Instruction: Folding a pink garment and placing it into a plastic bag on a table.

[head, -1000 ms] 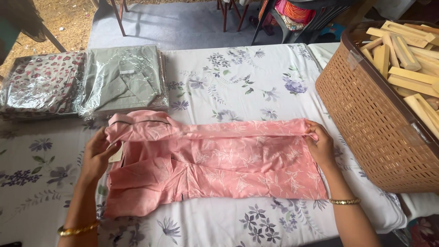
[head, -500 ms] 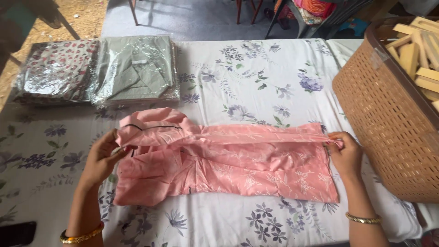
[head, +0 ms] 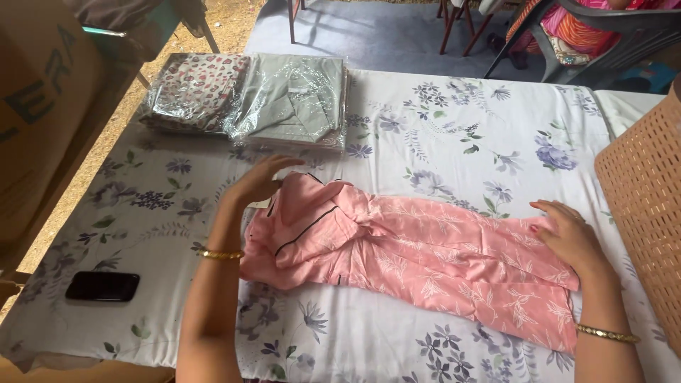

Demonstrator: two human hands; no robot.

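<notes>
Covering pink garment ends: left hand, right hand.

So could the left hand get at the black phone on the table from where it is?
Probably yes: the left hand rests at the pink garment's collar end, and only bare floral cloth lies between it and the phone.

Floral-clothed table, chairs on dirt floor.

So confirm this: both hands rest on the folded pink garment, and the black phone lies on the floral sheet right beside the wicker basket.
Wrong about the black phone: the head view shows it near the sheet's left edge, far from the wicker basket at the right. Both hands, left hand and right hand, do rest on the folded pink garment.
</notes>
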